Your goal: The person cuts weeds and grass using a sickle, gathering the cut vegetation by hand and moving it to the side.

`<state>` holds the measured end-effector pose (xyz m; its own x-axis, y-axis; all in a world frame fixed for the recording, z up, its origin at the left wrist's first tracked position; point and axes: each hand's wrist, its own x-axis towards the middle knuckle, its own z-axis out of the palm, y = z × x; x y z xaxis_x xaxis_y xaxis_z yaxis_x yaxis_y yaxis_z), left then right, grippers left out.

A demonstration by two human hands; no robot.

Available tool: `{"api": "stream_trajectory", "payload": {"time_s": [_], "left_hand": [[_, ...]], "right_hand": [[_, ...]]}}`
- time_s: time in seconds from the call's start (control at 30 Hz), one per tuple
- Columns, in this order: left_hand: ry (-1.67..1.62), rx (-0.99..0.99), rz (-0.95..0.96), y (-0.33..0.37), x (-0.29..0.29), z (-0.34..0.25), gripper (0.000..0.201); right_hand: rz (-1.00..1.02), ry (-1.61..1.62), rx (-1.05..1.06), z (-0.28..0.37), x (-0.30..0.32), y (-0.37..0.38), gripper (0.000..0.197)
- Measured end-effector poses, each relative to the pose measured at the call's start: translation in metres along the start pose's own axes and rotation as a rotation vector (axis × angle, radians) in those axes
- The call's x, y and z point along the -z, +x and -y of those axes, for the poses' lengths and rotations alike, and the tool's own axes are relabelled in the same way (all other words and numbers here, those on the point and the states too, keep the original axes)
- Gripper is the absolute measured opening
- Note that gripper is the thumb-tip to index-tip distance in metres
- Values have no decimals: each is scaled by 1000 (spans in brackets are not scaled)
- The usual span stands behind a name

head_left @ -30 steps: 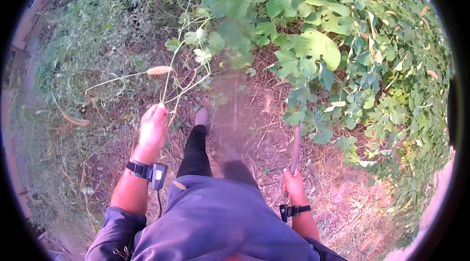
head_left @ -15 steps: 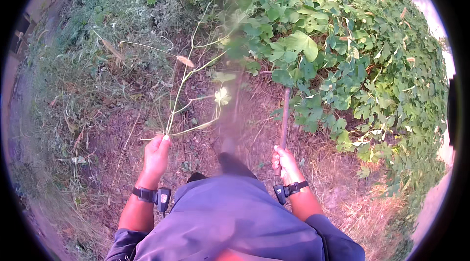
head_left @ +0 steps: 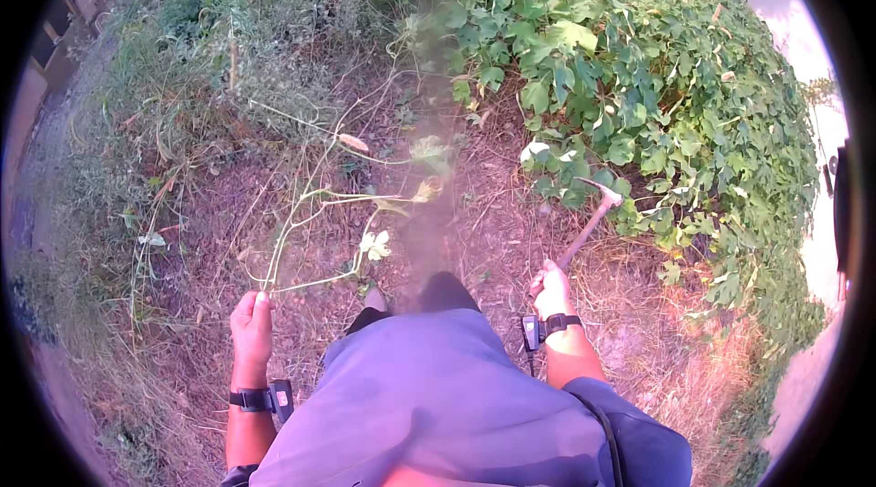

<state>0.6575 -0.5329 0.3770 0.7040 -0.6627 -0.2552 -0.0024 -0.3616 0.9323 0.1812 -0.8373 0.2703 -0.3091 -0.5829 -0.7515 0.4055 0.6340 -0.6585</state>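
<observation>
My left hand point(head_left: 251, 323) is closed on the base of a cut-looking vine point(head_left: 297, 210), whose pale green stems fan out up and to the right. A few light leaves hang on the stems, and a fuzzy tan seed head point(head_left: 353, 143) lies across them in view. In my right hand point(head_left: 551, 290) is the wooden handle of a sickle point(head_left: 589, 227), fingers wrapped around its lower end. Its thin, slightly curved blade sticks out to the left at the top, close to the leafy vines point(head_left: 602, 122).
Dense broad-leaved vines cover the right side, with a pale wall point(head_left: 792, 31) beyond. Tangled weeds point(head_left: 210, 85) grow on the far left. Dry soil and plant litter point(head_left: 493, 222) lie ahead of my feet, with straw-coloured grass point(head_left: 675, 332) at the right. A blurred dark vertical streak crosses the middle.
My left hand has moved left and nearer, bringing the vine along. My right hand has shifted slightly right; the sickle has tilted right and its blade has come out from the leaves.
</observation>
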Motion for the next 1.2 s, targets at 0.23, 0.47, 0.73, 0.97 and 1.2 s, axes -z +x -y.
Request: {"api": "stream_trajectory", "payload": {"time_s": [0.23,0.47,0.73,0.97,1.2], "left_hand": [[-66,35,-59,-123,-14,26,29],[-15,93,-150,-244,-33,28,29],[-95,146,-169,-324,-54,35,28],[-171,84,-263,-389,-33,71,29],[-218,145,-613,-548,61,151,30]], "right_hand": [[139,-83,-105,-27,80,15,22],[379,-393,-209,-70,157,-24,24],[473,-628,-280,-107,246,-39,18],[469,-647,-364,-115,290,-55,14],[605,-762,-285,-155,311,-96,16]]}}
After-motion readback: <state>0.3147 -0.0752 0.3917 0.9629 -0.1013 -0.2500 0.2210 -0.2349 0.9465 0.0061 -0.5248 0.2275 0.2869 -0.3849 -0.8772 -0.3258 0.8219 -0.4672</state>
